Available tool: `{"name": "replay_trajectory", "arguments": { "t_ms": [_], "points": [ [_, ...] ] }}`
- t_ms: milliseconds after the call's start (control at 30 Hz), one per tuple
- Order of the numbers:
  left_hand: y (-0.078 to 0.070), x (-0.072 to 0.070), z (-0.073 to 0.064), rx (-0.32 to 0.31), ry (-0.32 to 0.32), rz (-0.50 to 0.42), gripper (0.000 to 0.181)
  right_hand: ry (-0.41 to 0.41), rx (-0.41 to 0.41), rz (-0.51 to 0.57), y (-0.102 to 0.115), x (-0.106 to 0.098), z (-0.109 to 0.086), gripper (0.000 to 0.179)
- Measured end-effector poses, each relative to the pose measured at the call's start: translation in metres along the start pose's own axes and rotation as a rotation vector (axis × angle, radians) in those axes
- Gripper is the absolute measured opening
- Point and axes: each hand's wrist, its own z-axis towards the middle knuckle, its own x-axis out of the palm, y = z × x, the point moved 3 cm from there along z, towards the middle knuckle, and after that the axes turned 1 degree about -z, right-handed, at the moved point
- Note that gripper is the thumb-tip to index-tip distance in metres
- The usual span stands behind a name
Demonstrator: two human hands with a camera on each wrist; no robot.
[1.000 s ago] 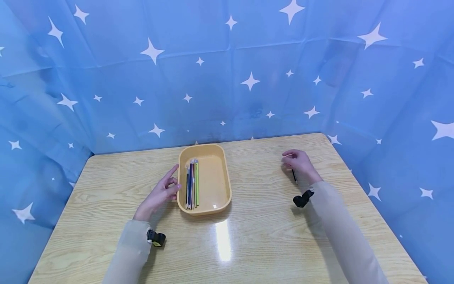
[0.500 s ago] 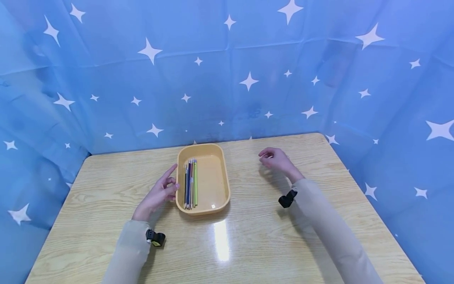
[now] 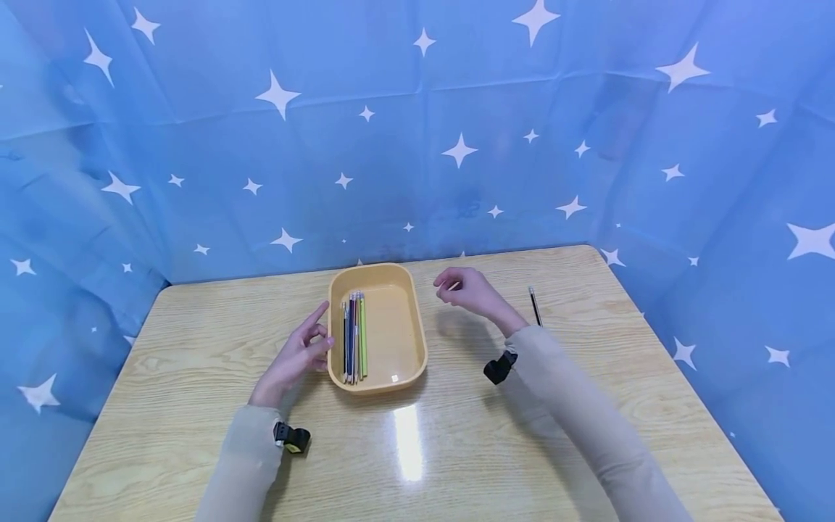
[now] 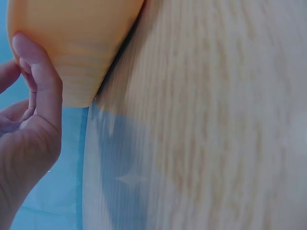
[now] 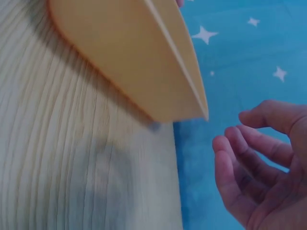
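A yellow plastic tray stands on the table, with several pencils lying side by side along its left wall. My left hand rests at the tray's left rim. In the left wrist view its thumb touches the wall near the rim, the other fingers loosely bent. Just off the tray's right side, my right hand is raised above the table. Its fingers are loosely bent, with nothing between them. A single dark pencil lies on the table behind the right wrist, its near end hidden by the sleeve.
The wooden table reaches a blue star-patterned curtain at the back and sides. Black wrist cameras sit on both forearms. A bright light reflection shows in front of the tray.
My right hand has moved left, from over the single pencil to beside the tray. That pencil stays on the table and shows more now. The left hand and tray have stayed put.
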Motion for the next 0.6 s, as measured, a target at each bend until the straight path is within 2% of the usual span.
{"name": "replay_trajectory", "arguments": {
  "t_ms": [167, 300, 600],
  "points": [
    [0.0, -0.001, -0.002, -0.001, -0.015, 0.009, 0.069, 0.006, -0.041, -0.024, 0.013, 0.015, 0.009, 0.017],
    [-0.001, -0.002, -0.002, -0.012, -0.032, 0.019, 0.072, 0.024, -0.057, -0.005, 0.026, 0.029, 0.017, 0.018],
    [-0.003, 0.0, -0.002, -0.004, -0.029, 0.008, 0.072, 0.077, -0.03, 0.025, 0.059, 0.057, 0.031, 0.019]
  ]
}}
